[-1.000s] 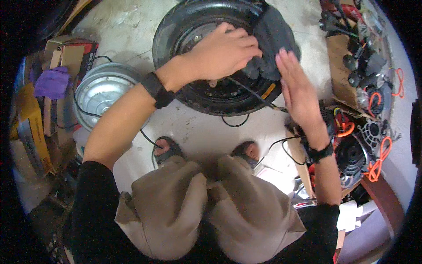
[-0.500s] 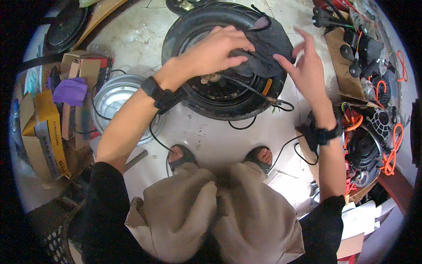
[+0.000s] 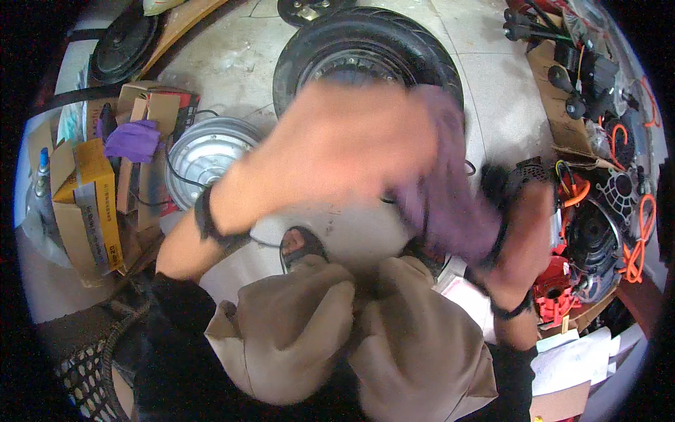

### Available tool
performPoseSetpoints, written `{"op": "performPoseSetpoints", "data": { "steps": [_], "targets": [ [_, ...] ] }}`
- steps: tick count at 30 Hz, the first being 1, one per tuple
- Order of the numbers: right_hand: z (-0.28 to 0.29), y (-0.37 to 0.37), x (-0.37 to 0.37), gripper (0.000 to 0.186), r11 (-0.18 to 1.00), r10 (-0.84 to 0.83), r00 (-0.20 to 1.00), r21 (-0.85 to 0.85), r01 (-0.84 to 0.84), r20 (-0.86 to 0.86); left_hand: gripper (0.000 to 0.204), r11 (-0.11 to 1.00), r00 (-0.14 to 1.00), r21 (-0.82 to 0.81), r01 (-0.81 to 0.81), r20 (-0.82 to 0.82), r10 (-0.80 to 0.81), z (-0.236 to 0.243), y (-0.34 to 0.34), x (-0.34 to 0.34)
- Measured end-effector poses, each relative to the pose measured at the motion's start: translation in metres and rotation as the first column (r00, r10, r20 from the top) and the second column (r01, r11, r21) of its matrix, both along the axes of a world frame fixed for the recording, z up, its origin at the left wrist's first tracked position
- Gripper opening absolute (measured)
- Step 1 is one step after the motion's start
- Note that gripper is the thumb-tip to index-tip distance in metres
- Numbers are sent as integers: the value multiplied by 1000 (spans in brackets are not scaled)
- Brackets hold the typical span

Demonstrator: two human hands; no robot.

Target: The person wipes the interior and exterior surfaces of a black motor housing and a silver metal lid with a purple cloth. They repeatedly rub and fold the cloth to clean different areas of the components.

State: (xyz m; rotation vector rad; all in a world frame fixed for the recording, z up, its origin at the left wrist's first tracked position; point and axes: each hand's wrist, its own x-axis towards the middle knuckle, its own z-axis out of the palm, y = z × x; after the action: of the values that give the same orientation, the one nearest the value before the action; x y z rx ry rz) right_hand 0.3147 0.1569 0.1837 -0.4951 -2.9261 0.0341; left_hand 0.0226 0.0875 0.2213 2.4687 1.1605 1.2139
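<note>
Motion smears my left hand (image 3: 358, 141), raised over the black tyre (image 3: 365, 32), so its fingers are unclear. A blurred purple-grey cloth (image 3: 450, 183) stretches from beside that hand down to my right hand (image 3: 520, 239), at the lower right. My right hand is blurred too, and its grip on the cloth cannot be made out. The tyre's hub is partly covered by my left hand. A silver wheel hub (image 3: 200, 148) with a black cable lies left of the tyre.
Cardboard boxes (image 3: 88, 211) with a purple rag (image 3: 132, 141) stand at left, below a black round part (image 3: 123, 46). Motor parts, orange cables (image 3: 640, 239), red parts (image 3: 552, 288) and cardboard crowd the right side. A black plate (image 3: 309, 10) lies beyond the tyre.
The cloth that lay bunched on the tyre has been lifted off toward me, showing purple. Both hands have moved down and toward me, my right hand furthest.
</note>
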Motion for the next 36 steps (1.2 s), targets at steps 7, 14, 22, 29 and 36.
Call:
{"op": "performPoseSetpoints", "data": {
  "steps": [7, 14, 22, 29, 36],
  "targets": [
    [-42, -54, -19, 37, 822, -116, 907, -552, -141, -405, 23, 776, 979, -616, 136, -37, -201, -27, -59, 14],
    [-80, -61, -31, 37, 625, -203, 968, -781, 14, -145, 31, 545, 994, -837, -53, -96, -51, -77, -95, 15],
    [-75, -64, -35, 37, 609, -225, 928, -786, -103, -297, 25, 571, 996, -818, 77, 92, -1, -105, -120, 5],
    [-72, -81, -29, 37, 360, -143, 975, -927, -108, -169, 25, 548, 1000, -836, 20, 23, -1, -121, -141, -12],
    [-79, -80, -55, 42, 528, -148, 980, -848, -38, -136, 22, 675, 965, -711, -199, -22, 261, -153, -165, -16]
  ]
}}
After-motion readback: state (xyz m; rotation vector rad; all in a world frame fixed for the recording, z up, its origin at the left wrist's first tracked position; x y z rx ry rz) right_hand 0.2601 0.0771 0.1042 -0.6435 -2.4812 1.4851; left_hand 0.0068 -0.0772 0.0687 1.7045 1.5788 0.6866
